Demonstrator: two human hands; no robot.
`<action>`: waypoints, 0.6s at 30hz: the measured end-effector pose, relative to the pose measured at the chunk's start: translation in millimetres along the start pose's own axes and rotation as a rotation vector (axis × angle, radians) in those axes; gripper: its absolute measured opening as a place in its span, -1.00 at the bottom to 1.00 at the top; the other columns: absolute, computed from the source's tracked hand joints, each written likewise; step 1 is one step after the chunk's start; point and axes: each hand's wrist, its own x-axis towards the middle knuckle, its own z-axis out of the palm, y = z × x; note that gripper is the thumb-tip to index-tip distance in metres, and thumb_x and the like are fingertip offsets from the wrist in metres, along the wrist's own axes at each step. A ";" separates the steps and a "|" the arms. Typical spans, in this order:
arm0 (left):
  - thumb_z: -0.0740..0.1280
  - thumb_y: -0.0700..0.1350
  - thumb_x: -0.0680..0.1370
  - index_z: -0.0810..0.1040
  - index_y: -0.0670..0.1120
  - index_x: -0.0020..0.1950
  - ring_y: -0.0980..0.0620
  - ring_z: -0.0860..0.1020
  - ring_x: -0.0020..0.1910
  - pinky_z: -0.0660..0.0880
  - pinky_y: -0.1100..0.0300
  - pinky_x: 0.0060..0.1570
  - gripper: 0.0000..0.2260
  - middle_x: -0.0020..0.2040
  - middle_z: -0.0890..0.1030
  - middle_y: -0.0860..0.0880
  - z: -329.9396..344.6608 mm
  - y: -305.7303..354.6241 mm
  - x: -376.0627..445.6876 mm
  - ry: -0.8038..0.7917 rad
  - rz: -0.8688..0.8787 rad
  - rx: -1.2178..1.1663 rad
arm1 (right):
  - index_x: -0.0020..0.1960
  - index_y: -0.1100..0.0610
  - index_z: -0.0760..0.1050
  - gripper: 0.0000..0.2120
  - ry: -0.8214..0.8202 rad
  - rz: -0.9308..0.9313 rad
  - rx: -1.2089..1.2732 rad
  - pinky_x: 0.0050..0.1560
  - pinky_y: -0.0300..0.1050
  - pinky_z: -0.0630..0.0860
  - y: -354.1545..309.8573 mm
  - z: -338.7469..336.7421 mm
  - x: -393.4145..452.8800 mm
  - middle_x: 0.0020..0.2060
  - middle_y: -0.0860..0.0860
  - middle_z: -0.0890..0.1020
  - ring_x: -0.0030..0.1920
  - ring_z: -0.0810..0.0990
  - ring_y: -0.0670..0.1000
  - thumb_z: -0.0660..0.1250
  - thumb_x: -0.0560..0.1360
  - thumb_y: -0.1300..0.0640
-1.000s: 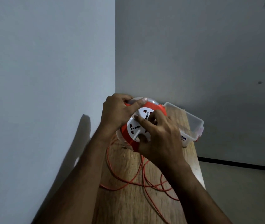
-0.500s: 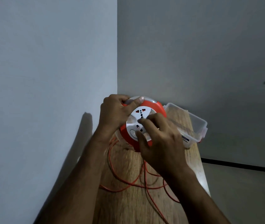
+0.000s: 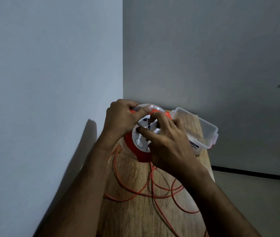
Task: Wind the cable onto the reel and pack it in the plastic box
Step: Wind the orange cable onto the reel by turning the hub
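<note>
While the left hand (image 3: 122, 119) gripped the reel (image 3: 141, 134) by its far rim, the right hand (image 3: 168, 142) pressed curled fingers on its white face; loose cable (image 3: 135, 194) lay nearer on the surface (image 3: 135, 219); the open plastic box (image 3: 202, 130) stood just right, nearer the right hand.

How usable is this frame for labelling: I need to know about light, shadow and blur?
Head view: dim, cool light; the left hand and right hand on the reel are reasonably sharp; the forearm casts a dark shadow on the left wall; the wood table looks slightly smeared; the orange cable reads clearly; the clear plastic box is faint.
</note>
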 end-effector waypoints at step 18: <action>0.40 0.31 0.50 0.73 0.03 -0.11 0.31 0.56 -0.36 0.35 0.49 -0.31 -0.64 -0.27 0.63 0.21 4.0 0.1 -0.3 0.111 0.023 -0.019 | -0.05 0.02 0.40 -0.59 0.374 0.851 0.701 -0.35 -0.36 0.55 -23.8 11.7 13.4 -0.26 -0.10 0.63 -0.32 0.64 -0.16 0.48 0.41 -0.25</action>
